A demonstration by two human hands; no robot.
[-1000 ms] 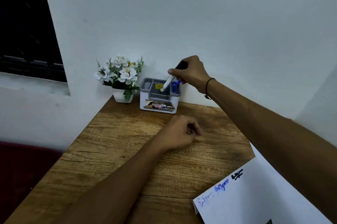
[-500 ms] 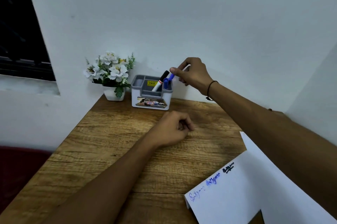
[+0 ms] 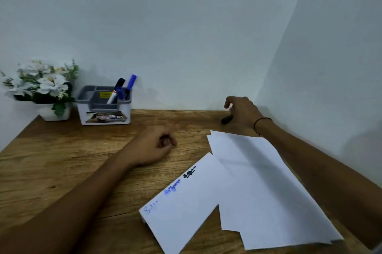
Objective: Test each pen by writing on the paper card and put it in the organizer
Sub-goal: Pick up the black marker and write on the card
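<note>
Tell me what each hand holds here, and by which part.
The right hand closes on a black pen lying on the table, near its upper end. The left hand, a loose fist, shows nothing held.

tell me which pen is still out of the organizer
The black pen lying on the desk under the right hand; the others stand in the organizer.

A brown wood-grain table (image 3: pixel 62 162) sits against pale bluish-white walls (image 3: pixel 186 36). A white organizer (image 3: pixel 104 116) with a grey top carries a yellow sticker and a multicoloured label. Inside stand a white pen with a black cap (image 3: pixel 116 90) and a blue pen (image 3: pixel 130 82). White flowers (image 3: pixel 39 80) with green leaves fill a white pot. White paper sheets (image 3: pixel 248 181) bear pale blue, blue and black handwriting. A black band (image 3: pixel 260 122) circles one wrist.
</note>
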